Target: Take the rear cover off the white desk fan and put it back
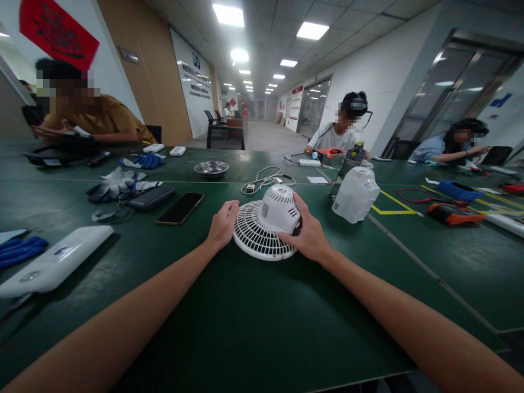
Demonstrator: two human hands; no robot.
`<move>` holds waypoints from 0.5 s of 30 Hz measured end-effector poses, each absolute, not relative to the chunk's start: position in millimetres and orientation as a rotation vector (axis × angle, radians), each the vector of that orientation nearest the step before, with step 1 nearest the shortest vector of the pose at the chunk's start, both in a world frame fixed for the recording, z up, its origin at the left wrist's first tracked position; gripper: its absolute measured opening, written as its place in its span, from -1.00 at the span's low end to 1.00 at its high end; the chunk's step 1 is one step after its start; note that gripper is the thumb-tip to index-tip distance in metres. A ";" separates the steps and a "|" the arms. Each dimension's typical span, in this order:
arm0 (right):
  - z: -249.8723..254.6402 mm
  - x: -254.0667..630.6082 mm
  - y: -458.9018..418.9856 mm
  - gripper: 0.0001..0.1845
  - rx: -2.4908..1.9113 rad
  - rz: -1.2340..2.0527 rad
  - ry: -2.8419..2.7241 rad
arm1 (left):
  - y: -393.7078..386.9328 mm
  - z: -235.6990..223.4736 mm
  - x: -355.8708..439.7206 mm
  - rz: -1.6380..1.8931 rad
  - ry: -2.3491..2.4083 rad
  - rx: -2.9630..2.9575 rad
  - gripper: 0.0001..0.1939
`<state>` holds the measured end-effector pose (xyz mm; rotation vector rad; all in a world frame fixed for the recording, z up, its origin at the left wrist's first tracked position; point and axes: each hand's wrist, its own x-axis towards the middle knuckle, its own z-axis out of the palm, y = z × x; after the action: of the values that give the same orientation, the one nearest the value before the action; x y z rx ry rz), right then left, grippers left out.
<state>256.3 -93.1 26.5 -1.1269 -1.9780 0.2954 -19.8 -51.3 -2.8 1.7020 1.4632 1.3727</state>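
Note:
A white fan head [280, 212] lies grille-down on the green table in front of me, its rounded motor housing on top. My right hand [310, 232] is wrapped around the right side of the housing, thumb in front and fingers behind. At the left rim of the round grille [249, 229] my left hand [223, 224] is cupped against the edge, its fingers close together and partly hidden. Just behind the fan head lies a white cable [262, 179] with a plug. To the right stands a white, translucent plastic housing [357, 195].
Left of me lie a phone [180, 208], a dark power bank [152, 198], gloves [118, 183] and a white device [57, 259]. A metal bowl [211, 168] sits farther back. At right are an orange multimeter [455, 214] and a blue case [459, 190]. Several people sit around the table.

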 end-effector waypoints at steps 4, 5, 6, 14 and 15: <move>27.9 256.0 -86.5 0.15 -1.064 0.630 -1.674 | -51.7 5.4 -20.6 1.684 1.233 1.611 -0.42; 27.2 254.9 -85.5 0.13 -1.036 0.736 -1.595 | -50.4 6.0 -20.2 1.747 1.205 1.607 -0.44; 26.1 253.1 -85.2 0.08 -1.009 0.831 -1.527 | -48.8 5.7 -19.3 1.771 1.179 1.602 -0.45; 21.2 241.7 -94.9 -0.38 -0.860 1.556 -1.367 | -47.0 -9.6 -2.0 1.409 0.960 1.201 -0.59; 22.2 242.5 -94.2 -0.41 -0.843 1.624 -1.321 | -48.5 -9.4 -0.8 1.412 0.982 1.162 -0.62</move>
<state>242.5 -94.2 22.2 -0.8426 -1.3214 1.6236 -0.8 -48.5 -9.4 1.1622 0.9823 1.4118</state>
